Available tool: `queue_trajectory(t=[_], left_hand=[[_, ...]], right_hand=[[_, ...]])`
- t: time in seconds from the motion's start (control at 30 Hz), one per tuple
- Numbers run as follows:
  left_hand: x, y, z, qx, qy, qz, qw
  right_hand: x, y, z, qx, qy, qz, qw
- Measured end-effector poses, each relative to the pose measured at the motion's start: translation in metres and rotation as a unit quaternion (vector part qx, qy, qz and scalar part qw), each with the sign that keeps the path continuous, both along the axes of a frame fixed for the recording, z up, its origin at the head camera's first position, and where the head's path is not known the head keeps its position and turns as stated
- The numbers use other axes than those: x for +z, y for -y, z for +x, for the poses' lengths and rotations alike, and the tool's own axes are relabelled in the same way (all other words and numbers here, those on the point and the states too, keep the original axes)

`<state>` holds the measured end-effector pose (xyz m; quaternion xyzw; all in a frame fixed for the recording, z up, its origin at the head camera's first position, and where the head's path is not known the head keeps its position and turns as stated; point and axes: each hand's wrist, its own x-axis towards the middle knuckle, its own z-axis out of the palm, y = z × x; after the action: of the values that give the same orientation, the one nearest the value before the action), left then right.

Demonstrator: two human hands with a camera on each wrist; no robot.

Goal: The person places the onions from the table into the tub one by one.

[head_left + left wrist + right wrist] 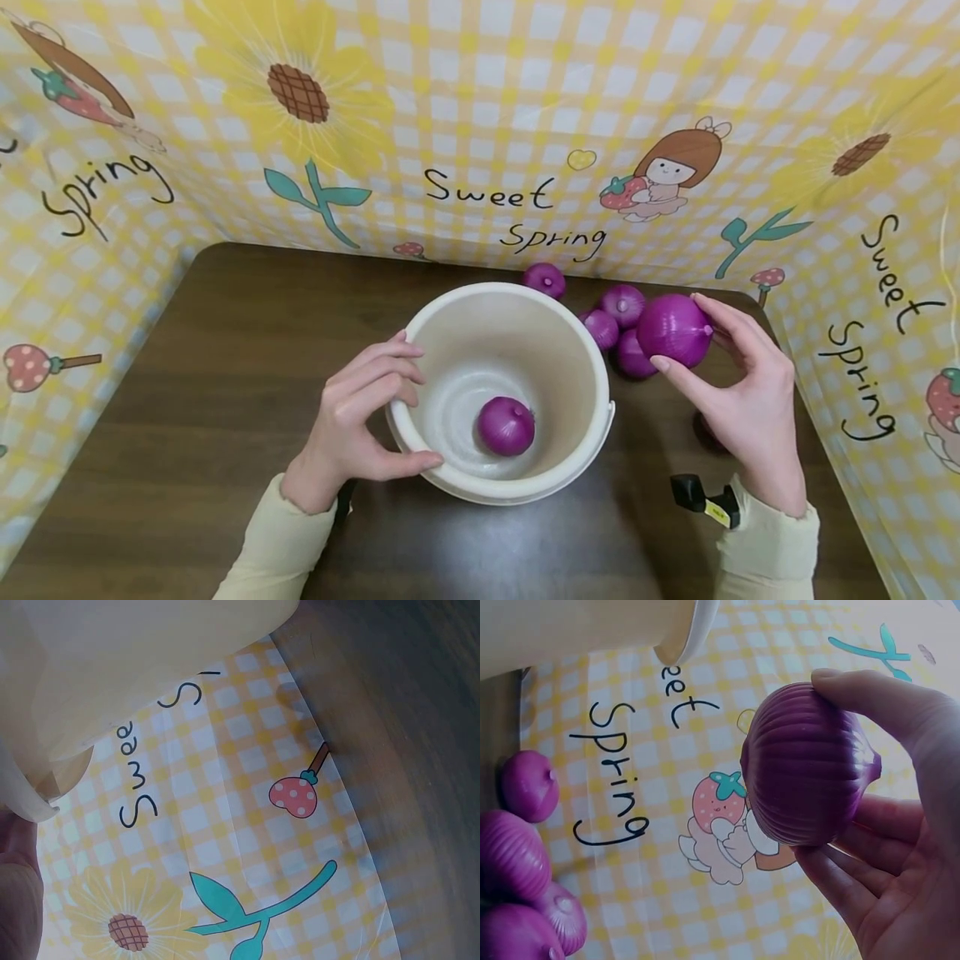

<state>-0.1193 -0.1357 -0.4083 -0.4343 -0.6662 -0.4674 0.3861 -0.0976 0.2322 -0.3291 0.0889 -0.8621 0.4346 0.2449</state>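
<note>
A white bucket [495,492] stands on the table with one red onion [507,426] lying inside it. My left hand [363,417] grips the bucket's left rim, its fingers reaching over the edge and the thumb on the near side. In the left wrist view the bucket's pale wall [135,667] fills the upper left, and only a bit of the hand shows. To the bucket's right, my right hand [750,392] holds another red onion [675,331] between thumb and fingers, raised above the table. The right wrist view shows this onion [806,765] side-on.
Several more red onions [621,306] lie close together on the dark wooden table [225,375], right of and behind the bucket. A dark round shape [708,433] is partly hidden under the right hand. Behind the table hangs a yellow checked cloth [480,100].
</note>
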Motion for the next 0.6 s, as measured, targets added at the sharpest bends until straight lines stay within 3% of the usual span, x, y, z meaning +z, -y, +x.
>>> queue_trajectory(t=[0.33, 0.6], left_hand=[[0.000, 0.000, -0.001, 0.000, -0.002, 0.002, 1.0000], [0.000, 0.000, -0.002, -0.003, -0.003, 0.003, 1.0000]], right_hand=[[0.006, 0.008, -0.002, 0.023, -0.009, -0.035, 0.999], [-0.006, 0.003, -0.013, 0.058, -0.022, -0.057, 0.997]])
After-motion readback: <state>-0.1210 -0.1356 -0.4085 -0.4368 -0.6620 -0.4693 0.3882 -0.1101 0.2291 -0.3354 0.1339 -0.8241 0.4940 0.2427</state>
